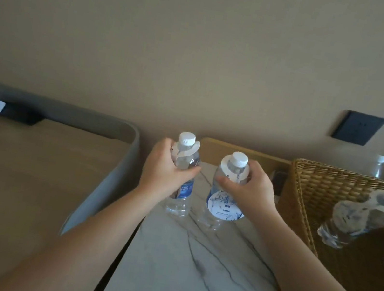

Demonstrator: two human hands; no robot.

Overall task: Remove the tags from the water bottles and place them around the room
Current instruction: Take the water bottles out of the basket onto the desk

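Fingers of the left hand are curled round the shoulder of the left bottle; fingers of the right hand are curled round the shoulder of the right bottle. Both grips sit just below the white caps.

Both bottles stand upright at centre frame on the marble-patterned bench, close together but apart. Whether their bases rest fully on the surface or are slightly lifted cannot be told.

Each carries a white paper tag looped over its neck: the left tag is partly under the left fingers, while the right tag hangs down the front as a round printed disc.

Handling, judged:
- Bottles look full and sealed, so moderately heavy, and the thin clear plastic will likely dent under a hard squeeze.
- Smooth walls may slip; the shoulder or ribbed lower body is the firmer hold.
- Tags look thin and tearable. Best held near the neck ring and lifted up over the cap while the other hand steadies the bottle.

Outward: at right of frame a wicker basket holds more tagged bottles. A dark wall socket sits at upper right. At left lies a padded grey-edged surface, possibly a bed.
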